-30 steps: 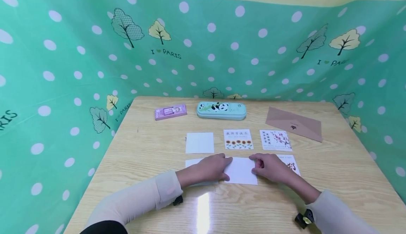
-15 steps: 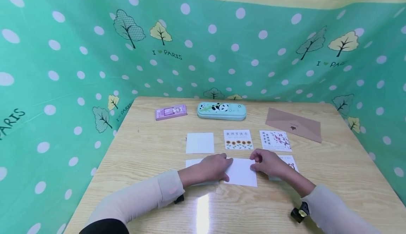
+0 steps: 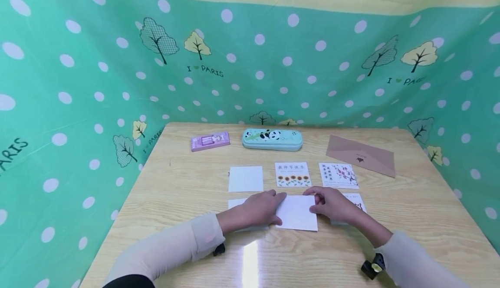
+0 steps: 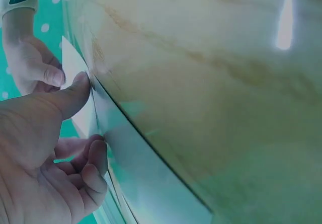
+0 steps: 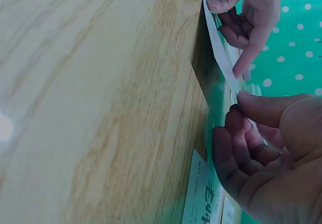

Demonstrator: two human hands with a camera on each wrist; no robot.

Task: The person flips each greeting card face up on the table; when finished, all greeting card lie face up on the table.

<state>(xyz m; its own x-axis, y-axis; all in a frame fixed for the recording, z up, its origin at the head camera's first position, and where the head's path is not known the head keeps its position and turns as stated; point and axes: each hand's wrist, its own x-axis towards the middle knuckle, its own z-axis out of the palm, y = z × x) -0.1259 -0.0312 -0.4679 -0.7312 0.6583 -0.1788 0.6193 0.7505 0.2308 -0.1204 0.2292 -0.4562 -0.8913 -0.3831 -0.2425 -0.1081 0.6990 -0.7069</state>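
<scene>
A blank white card (image 3: pixel 297 214) is held between both hands, in the middle of the head view. My left hand (image 3: pixel 259 209) pinches its left edge, thumb near the bottom corner and index finger at the top. On the opposite side, my right hand (image 3: pixel 333 203) grips the right edge between thumb and fingers. In the right wrist view the card (image 5: pixel 217 48) shows edge-on, tilted up from the wood. Under my left forearm lies another white card (image 3: pixel 236 202), partly covered. Behind my right hand a card with red writing (image 3: pixel 357 200) is half hidden.
Above the hands lie a blank card (image 3: pixel 245 178), a sunflower card (image 3: pixel 292 175) and a blossom card (image 3: pixel 338 176). Further back are a purple box (image 3: pixel 210 141), a panda pencil case (image 3: pixel 272 140) and a brown envelope (image 3: pixel 361 155). A dotted green curtain (image 3: pixel 234 88) surrounds the table.
Both hands stay on the white card. The right hand's index finger has shifted slightly left and away along the card's top right corner. The head view has tilted a little.
</scene>
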